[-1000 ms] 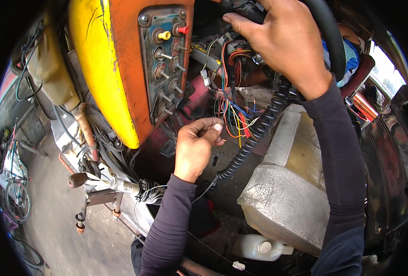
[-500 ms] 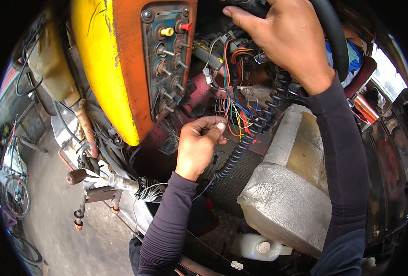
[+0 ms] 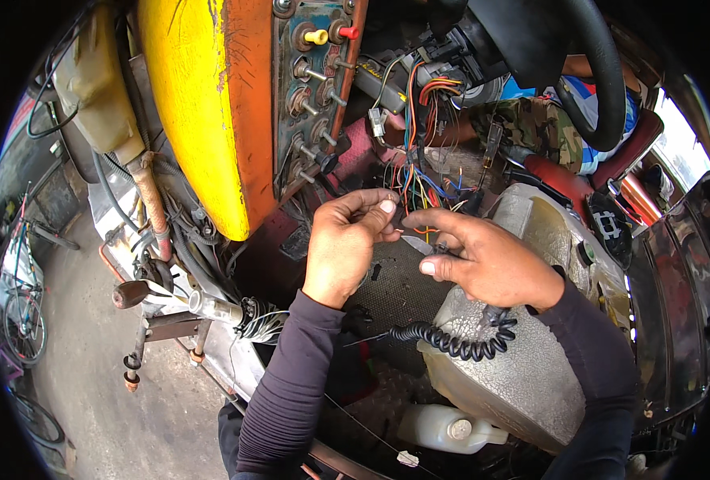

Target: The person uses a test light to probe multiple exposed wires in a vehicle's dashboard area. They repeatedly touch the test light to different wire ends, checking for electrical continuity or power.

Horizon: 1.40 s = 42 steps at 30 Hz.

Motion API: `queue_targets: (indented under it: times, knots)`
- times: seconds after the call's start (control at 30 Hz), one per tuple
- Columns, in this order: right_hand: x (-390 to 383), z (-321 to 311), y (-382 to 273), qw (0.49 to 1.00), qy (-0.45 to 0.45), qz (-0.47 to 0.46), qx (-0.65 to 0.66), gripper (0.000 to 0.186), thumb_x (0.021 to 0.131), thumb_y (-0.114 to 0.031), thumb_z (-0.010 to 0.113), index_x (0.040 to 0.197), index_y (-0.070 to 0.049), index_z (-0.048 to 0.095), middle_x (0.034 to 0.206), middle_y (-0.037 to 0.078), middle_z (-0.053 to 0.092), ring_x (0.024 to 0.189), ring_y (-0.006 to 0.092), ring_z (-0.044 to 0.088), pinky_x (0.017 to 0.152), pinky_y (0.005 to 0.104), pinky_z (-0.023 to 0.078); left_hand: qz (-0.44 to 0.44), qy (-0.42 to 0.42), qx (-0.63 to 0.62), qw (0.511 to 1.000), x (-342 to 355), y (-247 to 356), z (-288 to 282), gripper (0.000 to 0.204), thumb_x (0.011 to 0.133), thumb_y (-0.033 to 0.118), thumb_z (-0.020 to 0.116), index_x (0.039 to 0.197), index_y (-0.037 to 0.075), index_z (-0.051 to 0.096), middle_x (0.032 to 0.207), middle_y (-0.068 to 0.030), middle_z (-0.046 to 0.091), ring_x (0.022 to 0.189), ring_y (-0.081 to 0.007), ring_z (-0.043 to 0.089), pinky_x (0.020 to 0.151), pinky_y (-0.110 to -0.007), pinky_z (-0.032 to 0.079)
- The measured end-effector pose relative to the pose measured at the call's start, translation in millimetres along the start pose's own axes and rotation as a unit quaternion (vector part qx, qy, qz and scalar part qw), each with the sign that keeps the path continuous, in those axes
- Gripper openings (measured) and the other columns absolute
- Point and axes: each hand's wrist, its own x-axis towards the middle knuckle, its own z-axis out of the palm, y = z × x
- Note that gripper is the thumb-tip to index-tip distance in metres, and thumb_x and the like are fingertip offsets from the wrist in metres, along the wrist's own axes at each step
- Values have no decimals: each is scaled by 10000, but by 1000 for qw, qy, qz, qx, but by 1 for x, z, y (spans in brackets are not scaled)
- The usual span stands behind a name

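Thumb and forefinger of my left hand are pinched together on the end of a thin wire, which mostly hides behind the fingers. Close on its right, my right hand is closed around what looks like a small knife; its pale blade points at the left fingertips, and its handle is mostly covered. Just beyond both hands hangs a bundle of loose coloured wires, with a white connector beside it. A coiled black cord lies below my right hand, across the silver-covered hump.
An orange and yellow panel with toggle switches rises at upper left. The steering wheel is at upper right, near a person in camouflage trousers. A white jug lies low in the middle. A bicycle stands far left.
My right hand has come down from the steering column to beside my left hand, now with the knife. The coiled cord has dropped onto the hump. My left hand keeps its pinch.
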Motion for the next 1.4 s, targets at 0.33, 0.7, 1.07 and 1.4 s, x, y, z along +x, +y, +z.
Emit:
queue_targets:
  times: [0.33,0.7,1.07,1.4]
  knots:
    - [6,-2,-8,996,-9,47,69,401,969,-112,725,1347,-36,618,1123,161,744,1013,264,721,930,400,547,-2,-8,4,1000,-3,3,5,243,1045,92,668,1203,-88,712,1000,-89,734,811,-130,692,770,-292,619]
    - [-17,-37,2,992,-32,116,28,665,954,-168,770,1550,-101,483,821,54,710,518,74,533,492,254,427,-9,-6,19,1000,-2,4,4,250,1038,90,672,1216,-81,715,1063,-97,727,859,-146,689,805,-311,613]
    - [-11,-38,11,987,-25,137,85,504,993,-144,729,1472,-75,591,815,64,708,558,64,541,478,254,406,-13,-14,19,1000,-3,4,3,250,1040,90,672,1218,-79,718,1100,-103,734,875,-145,687,812,-313,607]
    - [-12,-38,20,986,-24,124,107,503,991,-120,735,1472,-54,602,845,45,699,592,53,518,501,249,410,3,-12,62,998,-4,1,4,240,1033,104,682,1196,-65,733,1001,-63,731,827,-115,675,771,-283,592]
